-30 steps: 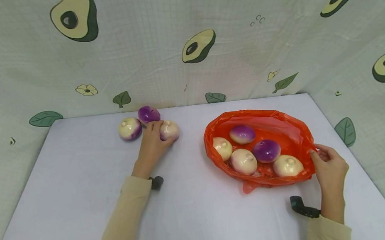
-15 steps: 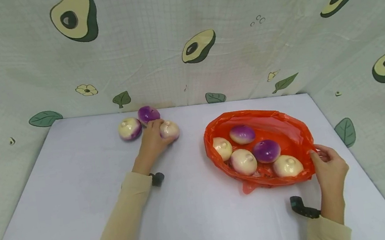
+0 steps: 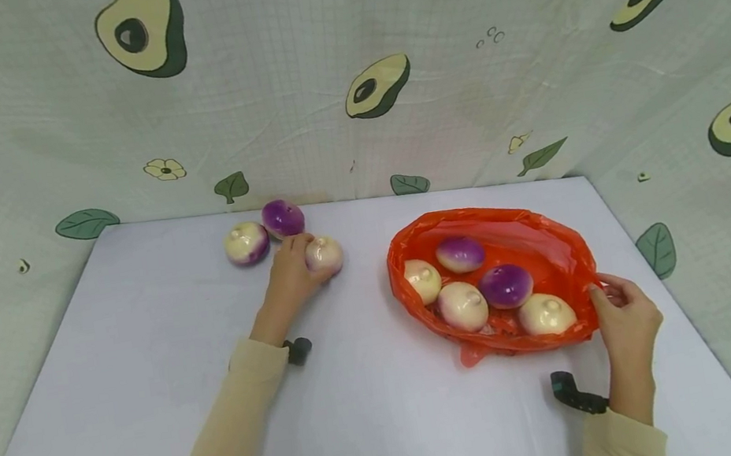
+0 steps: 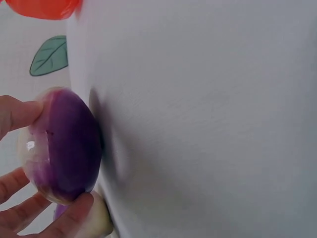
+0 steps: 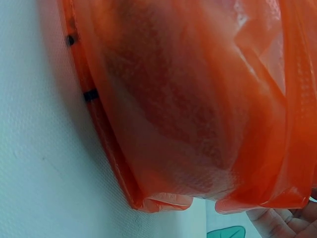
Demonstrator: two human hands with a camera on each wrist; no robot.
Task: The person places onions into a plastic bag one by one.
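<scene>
Red bag rim: right hand pinches it, left hand grips a purple-white bulb; tabletop stretches between.

A glossy white-and-purple turnip, pale knobbed end up, is gripped by the left hand near two loose turnips. An open red plastic bag, occupied by five turnips, is held at its rim by the right hand.

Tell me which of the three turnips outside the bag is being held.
The turnip nearest the red bag, held by the left hand. The other two, a pale-topped one and a purple-topped one, sit farther left, ungripped.
</scene>
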